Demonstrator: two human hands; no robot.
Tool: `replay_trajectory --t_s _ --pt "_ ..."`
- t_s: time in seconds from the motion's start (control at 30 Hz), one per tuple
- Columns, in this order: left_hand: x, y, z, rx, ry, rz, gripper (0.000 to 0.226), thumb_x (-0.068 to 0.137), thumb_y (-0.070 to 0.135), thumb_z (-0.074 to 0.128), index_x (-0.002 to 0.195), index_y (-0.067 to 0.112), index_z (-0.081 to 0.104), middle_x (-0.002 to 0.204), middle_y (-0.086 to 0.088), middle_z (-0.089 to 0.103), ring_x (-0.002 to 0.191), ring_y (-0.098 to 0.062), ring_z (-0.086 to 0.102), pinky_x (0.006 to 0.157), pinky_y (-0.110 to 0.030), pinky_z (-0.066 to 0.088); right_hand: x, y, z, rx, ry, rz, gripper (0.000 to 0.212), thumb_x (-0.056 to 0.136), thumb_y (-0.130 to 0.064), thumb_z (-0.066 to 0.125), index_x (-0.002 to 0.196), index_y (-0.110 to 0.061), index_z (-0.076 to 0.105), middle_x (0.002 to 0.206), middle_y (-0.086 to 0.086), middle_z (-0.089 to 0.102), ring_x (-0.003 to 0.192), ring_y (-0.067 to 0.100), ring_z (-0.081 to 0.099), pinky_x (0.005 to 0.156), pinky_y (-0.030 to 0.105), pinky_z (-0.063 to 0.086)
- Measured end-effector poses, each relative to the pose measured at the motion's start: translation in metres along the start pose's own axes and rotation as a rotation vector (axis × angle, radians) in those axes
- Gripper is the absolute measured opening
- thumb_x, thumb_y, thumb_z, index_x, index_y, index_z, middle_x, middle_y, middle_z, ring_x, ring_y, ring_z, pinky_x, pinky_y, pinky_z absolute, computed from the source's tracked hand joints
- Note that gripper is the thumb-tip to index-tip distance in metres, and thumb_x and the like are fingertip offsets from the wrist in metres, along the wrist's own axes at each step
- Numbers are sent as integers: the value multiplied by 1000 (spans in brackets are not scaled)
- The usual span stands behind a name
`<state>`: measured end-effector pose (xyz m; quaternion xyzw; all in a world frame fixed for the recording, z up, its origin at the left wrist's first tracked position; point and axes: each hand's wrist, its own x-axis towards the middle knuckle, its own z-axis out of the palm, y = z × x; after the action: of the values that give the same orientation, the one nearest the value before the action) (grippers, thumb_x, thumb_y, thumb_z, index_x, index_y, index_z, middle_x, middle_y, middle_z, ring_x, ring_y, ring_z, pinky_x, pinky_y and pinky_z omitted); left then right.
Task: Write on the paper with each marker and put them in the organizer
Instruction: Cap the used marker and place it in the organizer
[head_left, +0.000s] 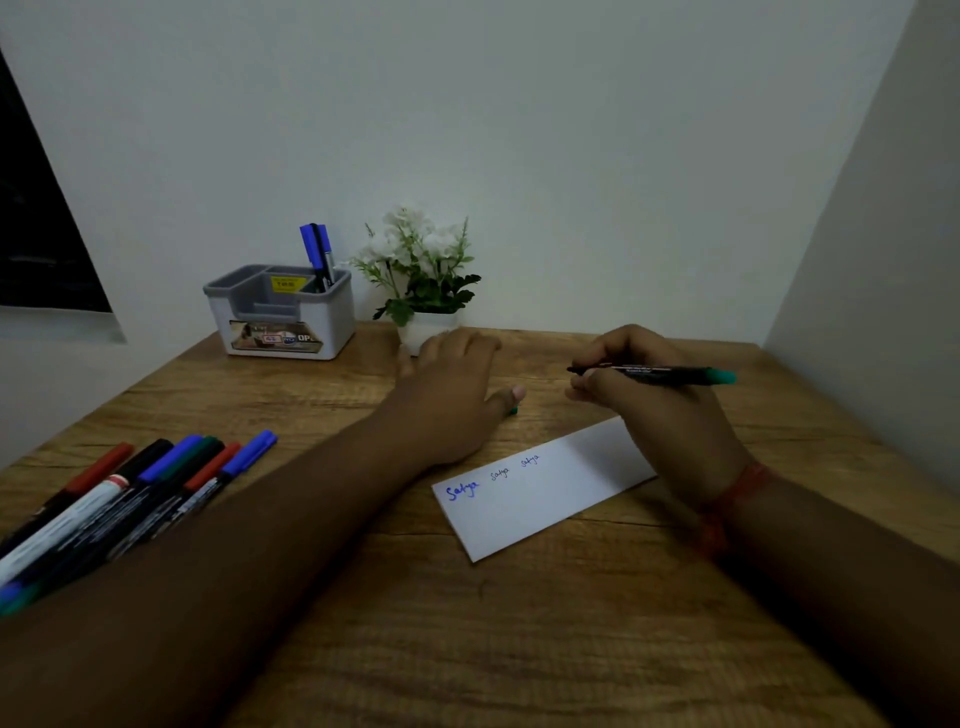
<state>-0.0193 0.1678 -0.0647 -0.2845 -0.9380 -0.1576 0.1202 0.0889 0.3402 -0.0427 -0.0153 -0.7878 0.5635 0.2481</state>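
Note:
My right hand (660, 395) grips a black marker with a green end (670, 374), held level above the table, its tip pointing left. My left hand (457, 395) lies flat on the table with a small green piece (514, 411), likely the cap, under its thumb. A white paper strip (540, 493) with three written words lies between my forearms. The grey and white organizer (280, 312) stands at the back left with blue markers (317, 254) upright in it. Several capped markers (130, 499) lie in a row at the left.
A small white pot with white flowers (421, 280) stands behind my left hand, against the back wall. A side wall closes the table on the right. The table's left edge runs past the row of markers.

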Motion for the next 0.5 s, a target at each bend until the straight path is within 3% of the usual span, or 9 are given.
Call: replay_trajectory --t_s 0.1,0.17,0.3,0.5 --pt "-3 5 5 32 17 17 71 95 64 29 155 29 10 166 1 -1 151 -27 -10 117 -62 -2 5 -8 -5 -46 -33 22 9 83 1 69 89 -4 65 94 13 72 89 23 73 87 43 61" --pt "-4 6 8 44 18 37 73 95 66 22 156 31 2 165 1 -10 150 -29 -19 117 -63 -4 6 -13 -7 -31 -96 90 7 83 2 69 88 -1 66 89 14 72 83 23 72 84 39 62" --pt "-5 7 15 70 -20 66 75 94 68 16 156 31 -6 164 1 -17 148 -29 -25 116 -64 -5 -1 -12 -10 -181 -233 164 5 82 0 70 84 -4 70 86 13 74 77 21 71 80 37 62" --pt "-4 4 25 155 -23 114 77 93 69 13 154 32 -14 163 1 -24 146 -28 -30 115 -65 -6 -12 6 -8 -334 -229 120 4 83 -12 73 82 -15 70 83 -1 76 80 13 71 74 28 57"
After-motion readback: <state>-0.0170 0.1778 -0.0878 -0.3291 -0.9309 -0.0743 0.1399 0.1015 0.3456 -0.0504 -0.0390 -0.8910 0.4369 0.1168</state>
